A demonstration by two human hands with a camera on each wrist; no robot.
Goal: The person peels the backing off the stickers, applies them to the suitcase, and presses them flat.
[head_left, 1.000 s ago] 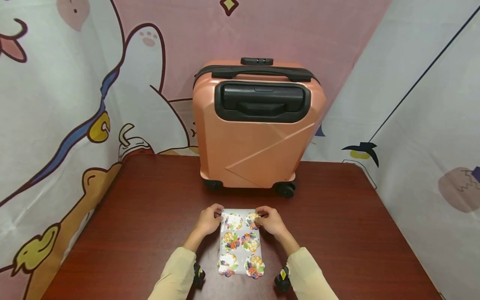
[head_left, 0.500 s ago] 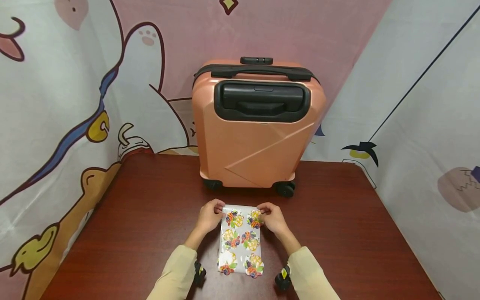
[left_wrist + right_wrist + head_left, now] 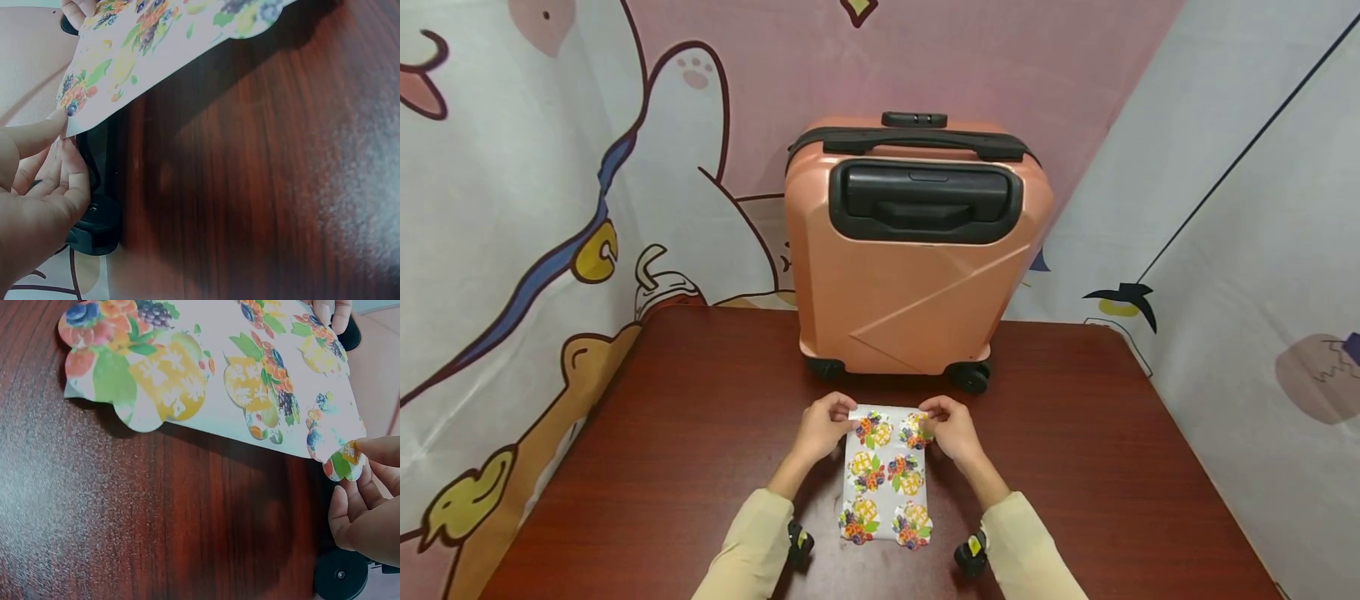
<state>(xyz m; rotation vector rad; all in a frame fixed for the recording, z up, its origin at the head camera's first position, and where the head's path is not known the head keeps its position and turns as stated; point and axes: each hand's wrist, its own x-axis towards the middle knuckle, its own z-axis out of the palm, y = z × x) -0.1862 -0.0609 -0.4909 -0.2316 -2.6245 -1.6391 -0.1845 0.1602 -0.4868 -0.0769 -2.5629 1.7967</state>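
Observation:
Between the two hands is a white sheet of fruit stickers (image 3: 886, 504), its stickers set in two columns. My left hand (image 3: 822, 432) pinches its far left corner between thumb and fingers. At the far right corner my right hand (image 3: 953, 432) does the same, the thumb lying over one sticker. In the left wrist view the sheet (image 3: 156, 72) slopes above the table and casts a shadow on it. The right wrist view shows the scalloped sticker edges (image 3: 169, 381) reaching past the sheet's border.
An orange suitcase (image 3: 910, 300) with black wheels (image 3: 972, 379) stands upright on the brown table (image 3: 700, 433), just beyond the hands. Behind it hangs a cartoon-print cloth (image 3: 715, 208), which also lines both sides.
Both hands have moved a little away from the body and slightly right, carrying the sticker sheet toward the suitcase. Their pinch on its corners stays. The suitcase has not moved.

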